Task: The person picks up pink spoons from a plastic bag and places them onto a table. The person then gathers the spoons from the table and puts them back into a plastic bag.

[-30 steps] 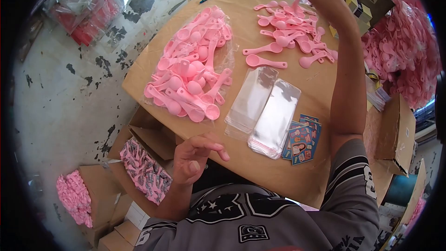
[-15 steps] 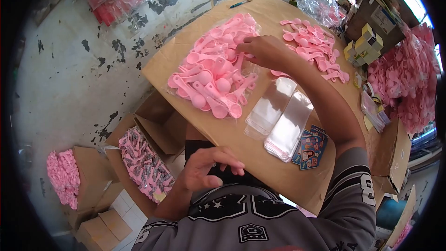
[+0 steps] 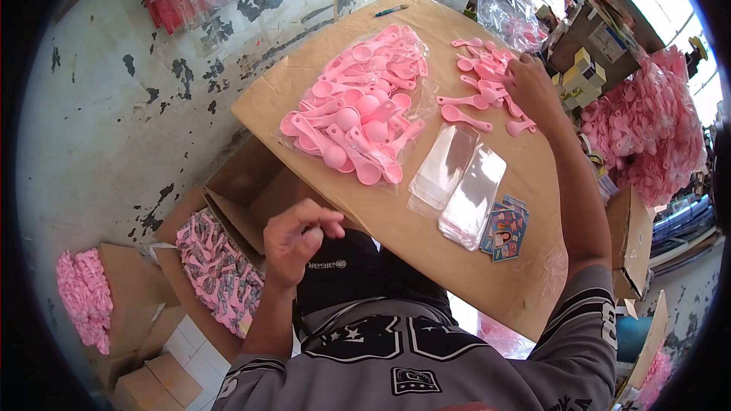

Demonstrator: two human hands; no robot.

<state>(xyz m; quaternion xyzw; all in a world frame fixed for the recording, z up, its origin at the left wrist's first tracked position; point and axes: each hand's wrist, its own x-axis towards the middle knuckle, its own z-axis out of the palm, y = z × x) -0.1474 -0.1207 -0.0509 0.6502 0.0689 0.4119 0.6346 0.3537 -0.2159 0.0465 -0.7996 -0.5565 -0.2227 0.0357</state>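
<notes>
My right hand [image 3: 531, 85] reaches over the loose pile of pink measuring spoons [image 3: 466, 118] on the right of the table. Its fingertips are down among the spoons, partly hidden, so what they grip cannot be made out. My left hand [image 3: 298, 240] hovers off the table's near edge, fingers loosely curled, thumb and index finger apart, holding nothing. A larger heap of pink measuring spoons [image 3: 358, 118] lies on a clear plastic bag at the left. Two stacks of clear plastic sleeves [image 3: 472, 194] lie nearer me, beside several printed blue cards [image 3: 506, 232].
A brown-covered table [image 3: 426, 247] stands before me, with a pen [image 3: 391, 11] at its far edge. An open carton [image 3: 221, 270] of packed pink spoons is at lower left. Yellow boxes [image 3: 582, 76] and bagged pink spoons [image 3: 647, 129] stand at right.
My right hand has moved from the left heap to the loose pile at the right. My left hand has shifted left and its fingers have curled more. The view has moved slightly.
</notes>
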